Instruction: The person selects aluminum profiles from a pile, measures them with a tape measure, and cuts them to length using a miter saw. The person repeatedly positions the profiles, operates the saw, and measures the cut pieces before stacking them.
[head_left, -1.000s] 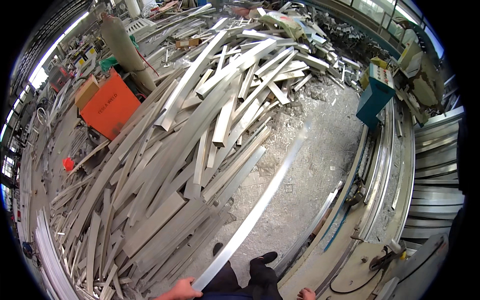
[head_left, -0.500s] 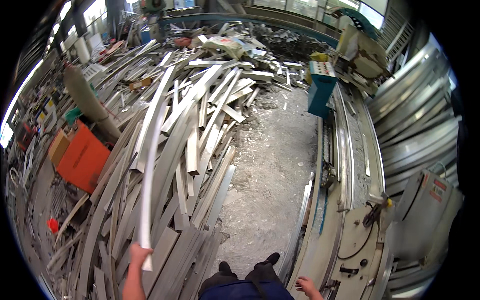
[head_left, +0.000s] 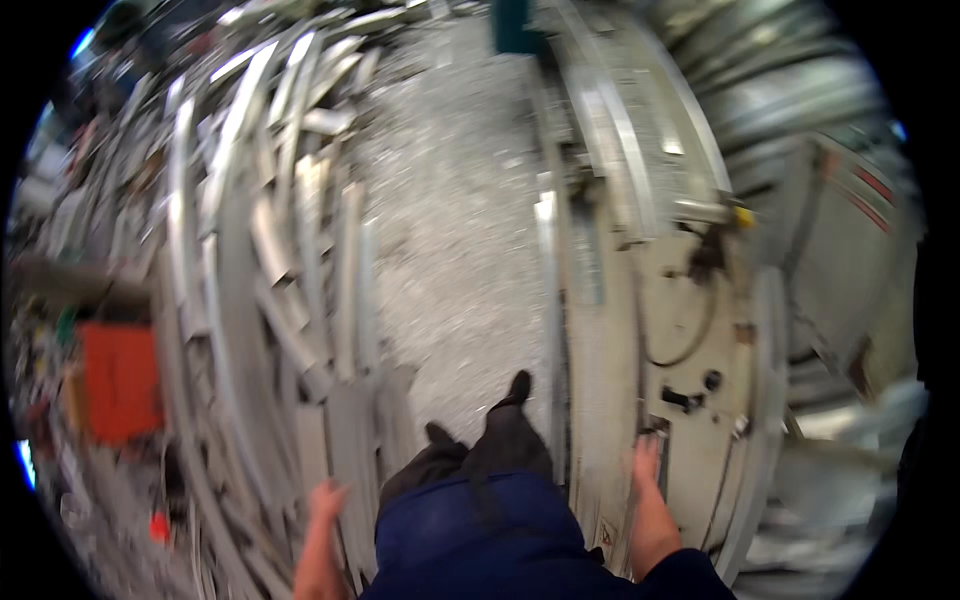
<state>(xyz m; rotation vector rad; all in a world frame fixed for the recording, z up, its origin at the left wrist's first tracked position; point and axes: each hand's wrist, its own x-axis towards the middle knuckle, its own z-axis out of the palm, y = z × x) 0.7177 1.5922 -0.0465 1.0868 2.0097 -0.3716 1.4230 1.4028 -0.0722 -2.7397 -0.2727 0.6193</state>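
Well left of our left hand (head_left: 327, 500) we see an orange box (head_left: 122, 382), then long metal bars (head_left: 236, 345) beside and beyond that hand; blur hides whether it grips one. Well apart from it, our right hand (head_left: 647, 460), fingers loosely extended, is by the pale machine bed (head_left: 605, 400). We judge this step to be bar handling; any next grip calls for care around the ends.

No lettering is coming out legible.
Between two and three o'clock, a grey cabinet (head_left: 825, 250) is bearing two red label bands (head_left: 874, 184), any print on them blurring past reading. Toward five o'clock, a pale machine bed (head_left: 603, 400) is carrying a small triangular mark (head_left: 607, 531), its inside appearing too smeared to make out.
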